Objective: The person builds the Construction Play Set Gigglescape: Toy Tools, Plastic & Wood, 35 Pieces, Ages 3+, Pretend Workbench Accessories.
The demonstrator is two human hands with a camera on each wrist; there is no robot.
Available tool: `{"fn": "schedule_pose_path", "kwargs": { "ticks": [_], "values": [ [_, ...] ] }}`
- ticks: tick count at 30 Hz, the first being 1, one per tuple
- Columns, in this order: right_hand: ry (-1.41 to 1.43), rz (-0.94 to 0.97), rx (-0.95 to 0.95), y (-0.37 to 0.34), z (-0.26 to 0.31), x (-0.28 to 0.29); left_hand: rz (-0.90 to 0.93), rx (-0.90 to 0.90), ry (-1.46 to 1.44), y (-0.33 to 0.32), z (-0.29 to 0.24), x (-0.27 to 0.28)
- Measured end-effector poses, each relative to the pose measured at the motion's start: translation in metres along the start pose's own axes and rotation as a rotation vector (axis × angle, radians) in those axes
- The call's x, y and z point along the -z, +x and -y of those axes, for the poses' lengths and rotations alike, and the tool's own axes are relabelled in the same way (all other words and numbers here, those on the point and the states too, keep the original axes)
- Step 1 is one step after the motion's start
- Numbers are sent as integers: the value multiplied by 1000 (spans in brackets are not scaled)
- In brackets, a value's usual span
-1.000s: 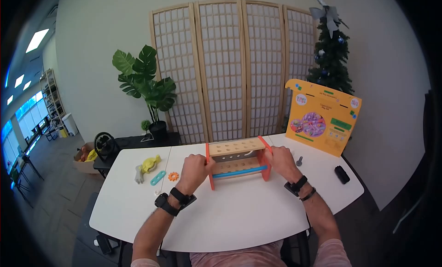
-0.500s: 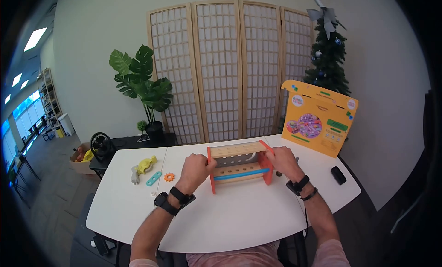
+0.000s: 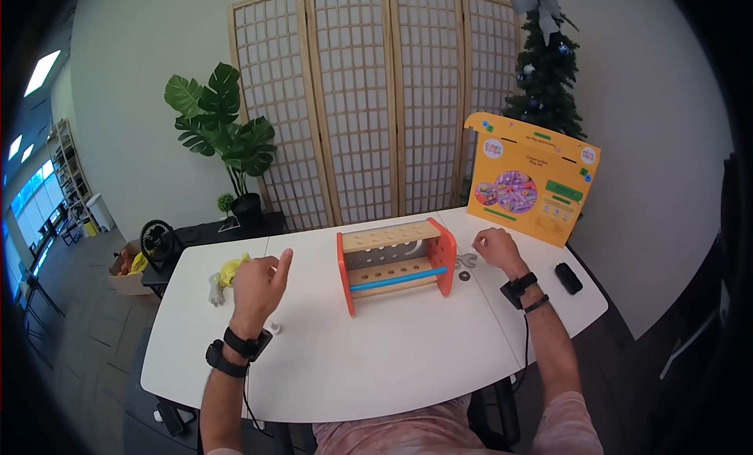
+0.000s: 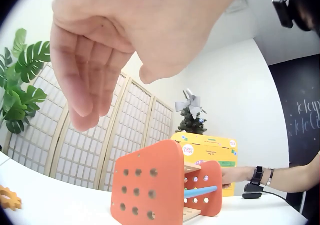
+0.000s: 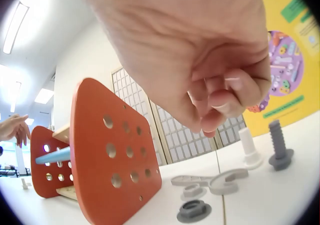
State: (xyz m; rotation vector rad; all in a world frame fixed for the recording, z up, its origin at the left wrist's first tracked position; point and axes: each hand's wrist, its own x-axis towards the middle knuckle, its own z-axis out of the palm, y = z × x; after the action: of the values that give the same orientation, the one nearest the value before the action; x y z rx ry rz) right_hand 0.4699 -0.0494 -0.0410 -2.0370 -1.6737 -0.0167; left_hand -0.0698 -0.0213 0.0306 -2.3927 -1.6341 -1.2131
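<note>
A toolbox-like rack with red side panels [image 3: 444, 259], wooden shelves with holes and a blue bar [image 3: 400, 279] stands on the table, touched by neither hand. To its left, my left hand [image 3: 259, 292] hangs over the table, fingers loosely extended and empty in the left wrist view. My right hand [image 3: 499, 249] is to the rack's right, its fingers bent and holding nothing visible, above a grey wrench [image 5: 227, 181], a dark grey nut [image 5: 194, 211], a white bolt [image 5: 249, 149] and a dark grey bolt [image 5: 280, 147]. The left hand partly hides a yellow item [image 3: 233, 270].
A yellow box [image 3: 529, 190] stands at the back right, with a black case [image 3: 568, 278] near the right edge. A grey-white piece [image 3: 216, 290] lies at the left, and an orange gear [image 4: 10, 198] shows in the left wrist view. The white table [image 3: 376, 369] extends in front.
Both hands have let go of the rack's side panels. My left hand has moved left over the small pieces, and my right hand has moved slightly right. The head view has shifted.
</note>
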Motion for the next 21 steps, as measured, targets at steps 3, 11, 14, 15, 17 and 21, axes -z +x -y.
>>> {"fn": "schedule_pose_path", "kwargs": {
  "ticks": [3,11,14,15,17,21],
  "values": [
    [-117,131,9,2,-5,-23,2,117,44,-6,18,19],
    [-83,140,12,23,11,-57,-77,244,8,-16,67,55],
    [-89,160,71,35,15,-66,-77,243,68,-20,84,63],
    [-144,144,94,41,10,-76,-81,249,71,-22,90,63],
    [-198,127,121,51,2,-92,-27,261,104,-29,101,61],
    [-113,76,98,54,-2,-103,119,246,169,-44,119,55]
  ]
}}
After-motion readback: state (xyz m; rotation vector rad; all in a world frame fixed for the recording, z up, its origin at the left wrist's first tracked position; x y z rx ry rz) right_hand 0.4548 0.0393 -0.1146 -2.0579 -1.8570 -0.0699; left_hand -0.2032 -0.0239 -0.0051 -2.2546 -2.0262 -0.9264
